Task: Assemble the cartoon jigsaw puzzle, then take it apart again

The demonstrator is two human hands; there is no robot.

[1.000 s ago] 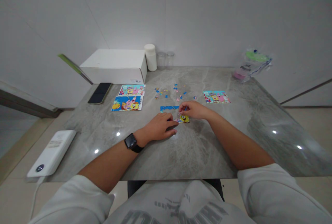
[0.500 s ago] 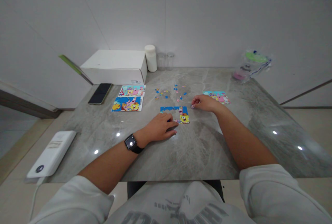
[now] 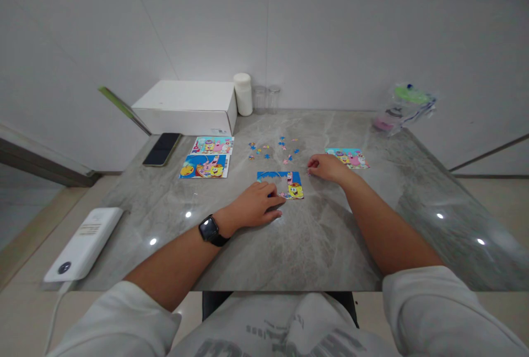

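- While the left grip [image 3: 258, 204] rests over the near-left part of the puzzle [image 3: 296, 188], its thumb and first finger stand apart with nothing seen held between them; the likely reason is to steady the puzzle against sliding.
- The right grip [image 3: 328, 168] has its fingers curled together, just beyond and right of the puzzle; a small piece [image 3: 308, 173] shows at the fingertips, but I cannot tell whether it is pinched or only touched.
- Between the two grips, the puzzle lies flat, grey showing through its middle.
- Beyond both grips, the loose pieces [image 3: 266, 156] lie spread apart, probably so each can be seen and picked up singly.
- Left of and beyond the left grip are two cards [image 3: 204, 167]; another card [image 3: 357, 160] is partly hidden behind the right grip.
- Nearer than the grips, the desk [image 3: 322, 247] leaves room before its front edge; more room lies right of the right grip.
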